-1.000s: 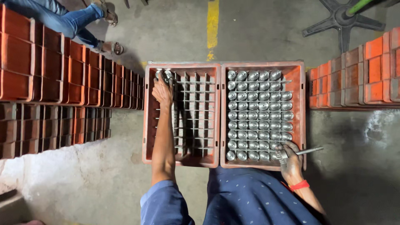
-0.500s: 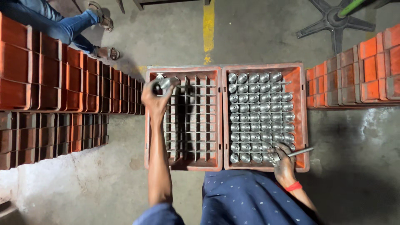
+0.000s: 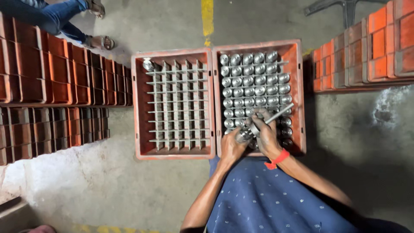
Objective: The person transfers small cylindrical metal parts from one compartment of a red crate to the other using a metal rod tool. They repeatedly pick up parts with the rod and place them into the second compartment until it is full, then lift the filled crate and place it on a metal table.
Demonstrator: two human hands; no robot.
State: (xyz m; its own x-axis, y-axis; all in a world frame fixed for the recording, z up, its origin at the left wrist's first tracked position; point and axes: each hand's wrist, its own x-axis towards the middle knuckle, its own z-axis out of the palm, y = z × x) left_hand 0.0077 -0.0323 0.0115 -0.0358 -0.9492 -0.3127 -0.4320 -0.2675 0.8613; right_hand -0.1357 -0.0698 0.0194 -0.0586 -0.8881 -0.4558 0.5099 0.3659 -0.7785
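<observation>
Left hand (image 3: 231, 149) back from emptier crate (image 3: 173, 103)

A grey concrete floor (image 3: 129, 190) with a yellow painted line (image 3: 208, 17) carries two orange crates side by side, touching. The left crate (image 3: 137, 108) is a nearly bare grid; the right crate (image 3: 297, 86) is packed with metal cylinders. Stacks of orange crates (image 3: 47, 86) stand on both sides.
</observation>
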